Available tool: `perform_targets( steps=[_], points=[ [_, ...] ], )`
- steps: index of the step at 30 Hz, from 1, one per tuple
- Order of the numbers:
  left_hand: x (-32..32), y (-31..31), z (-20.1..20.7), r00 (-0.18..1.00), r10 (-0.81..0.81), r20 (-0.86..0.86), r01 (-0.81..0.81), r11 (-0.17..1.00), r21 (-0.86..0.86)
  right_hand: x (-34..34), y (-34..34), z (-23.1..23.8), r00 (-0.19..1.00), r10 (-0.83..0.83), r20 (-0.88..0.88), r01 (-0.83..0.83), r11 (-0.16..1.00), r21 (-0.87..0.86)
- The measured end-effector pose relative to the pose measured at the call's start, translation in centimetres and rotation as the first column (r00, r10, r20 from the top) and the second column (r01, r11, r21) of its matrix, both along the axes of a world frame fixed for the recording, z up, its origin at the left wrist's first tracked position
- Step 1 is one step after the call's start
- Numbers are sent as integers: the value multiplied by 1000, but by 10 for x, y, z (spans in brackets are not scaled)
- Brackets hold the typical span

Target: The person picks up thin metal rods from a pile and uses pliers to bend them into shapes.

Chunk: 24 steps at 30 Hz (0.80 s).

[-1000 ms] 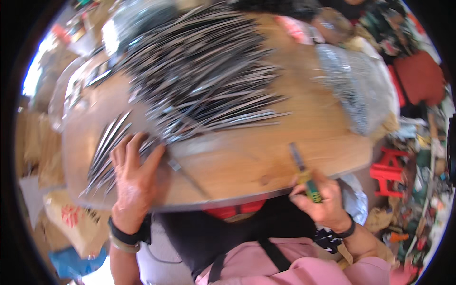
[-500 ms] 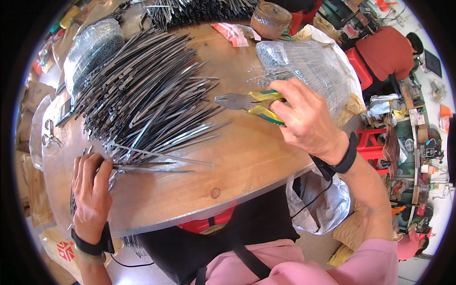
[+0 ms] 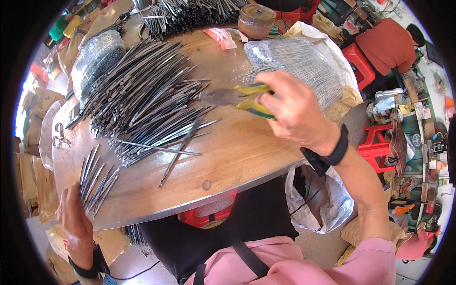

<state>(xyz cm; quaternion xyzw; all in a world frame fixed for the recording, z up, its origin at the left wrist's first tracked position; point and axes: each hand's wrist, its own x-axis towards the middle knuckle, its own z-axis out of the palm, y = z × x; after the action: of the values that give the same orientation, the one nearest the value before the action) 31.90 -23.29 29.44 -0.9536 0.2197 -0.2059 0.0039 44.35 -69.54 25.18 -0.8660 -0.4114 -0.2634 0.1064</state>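
Note:
My right hand (image 3: 300, 111) is wrapped around the yellow-and-green handles of a pair of pliers (image 3: 237, 98). The pliers' grey jaws point left over the table, just right of a big heap of dark metal strips (image 3: 142, 92). At the table's left edge is my left hand (image 3: 76, 218), smeared by motion, so its grip is unclear. Right beside its fingers lies a small fanned group of metal strips (image 3: 98, 183). One dark strip (image 3: 179, 154) lies slantwise in front of the heap, crossing a lighter strip (image 3: 159, 148).
A bundle of thin wires (image 3: 304, 61) in plastic occupies the right of the wooden table (image 3: 247, 152). Scissors (image 3: 60, 135) lie at the left edge. A wrapped bag (image 3: 97, 61), a tape roll (image 3: 257, 21) and more strips (image 3: 190, 16) stand farther back. Another person (image 3: 387, 47) sits at right.
My left hand has moved down and left, away from the heap's near end. The small strip group shows beside it, and a dark strip lies slantwise by the heap. The pliers shifted slightly left.

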Motion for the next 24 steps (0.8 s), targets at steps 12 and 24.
perform_targets(
  steps=[12,24],
  points=[
    [-54,-188,-42,525,-733,-432,-845,-507,-167,-107,-22,55,927,-369,-62,355,814,459],
    [-51,-203,-67,380,-848,-370,-923,-322,-210,-145,-13,-10,555,607,-569,682,59,729]
  ],
)
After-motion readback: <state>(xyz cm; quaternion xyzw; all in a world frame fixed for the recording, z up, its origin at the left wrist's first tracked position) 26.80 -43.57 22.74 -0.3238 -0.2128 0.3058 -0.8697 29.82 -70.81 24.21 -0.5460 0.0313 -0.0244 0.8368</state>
